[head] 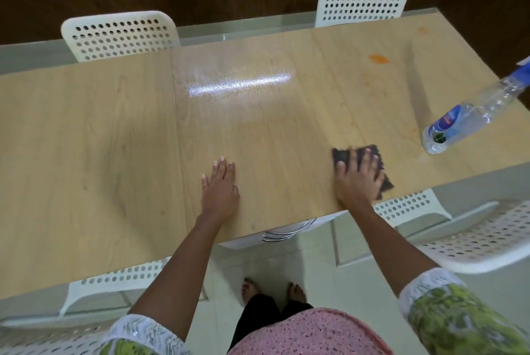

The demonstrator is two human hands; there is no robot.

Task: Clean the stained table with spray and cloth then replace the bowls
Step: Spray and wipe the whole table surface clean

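Note:
A light wooden table (114,131) fills the view. My right hand (358,179) presses flat on a dark cloth (341,155) near the table's front edge, right of centre. My left hand (219,185) lies flat and open on the bare tabletop, holding nothing. An orange stain (378,59) marks the far right of the table, with a fainter orange mark (422,30) beyond it and faint smears (413,132) near the bottle. A clear spray bottle (470,114) with a blue label stands at the right edge. Metal bowls (286,230) show below the front edge, on a chair seat.
White perforated chairs stand around the table: two at the far side (120,35) (361,3), one at the near left (114,280), two at the near right (407,205) (487,237). My bare feet (272,290) stand on pale floor tiles.

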